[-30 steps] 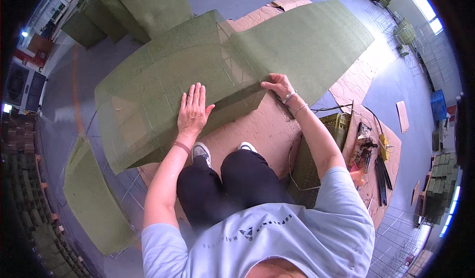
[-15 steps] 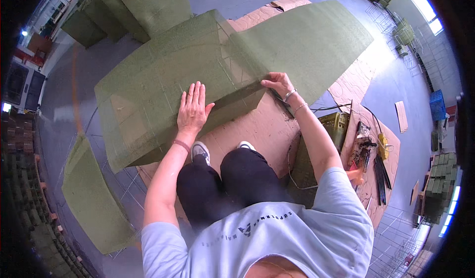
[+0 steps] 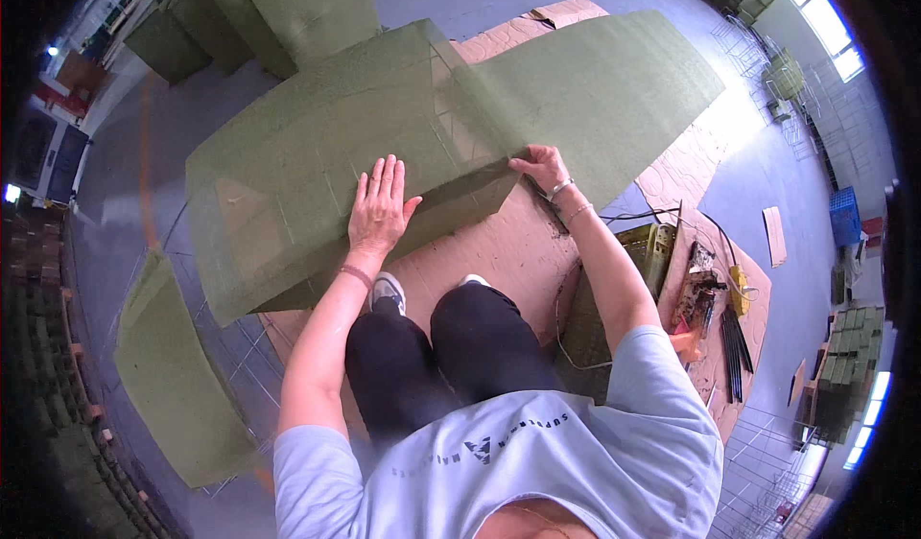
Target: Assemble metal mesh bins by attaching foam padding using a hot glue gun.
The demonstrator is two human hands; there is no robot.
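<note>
A sheet of green mesh [image 3: 317,127] is draped over a box-shaped wire frame, whose thin rods [image 3: 443,127] show through it. My left hand [image 3: 380,208] lies flat on the mesh near its front edge, fingers stretched out and holding nothing. At the frame's right front corner, my right hand [image 3: 543,168] pinches the edge of the mesh between thumb and fingers. Past that corner, a wide loose flap of the mesh [image 3: 614,98] spreads out to the right. The fingertips' exact hold is partly hidden.
Brown cardboard [image 3: 460,251] covers the floor under the work. To my right are a green perforated crate [image 3: 614,299], an orange-handled tool [image 3: 687,343], black sticks [image 3: 737,352] and cables. A cut mesh piece [image 3: 177,376] lies left; mesh-covered boxes [image 3: 307,11] stand behind.
Both hands keep their places on the mesh, with hardly any shift. The whole view has tilted slightly, and the mesh's front left corner appears a little higher.
</note>
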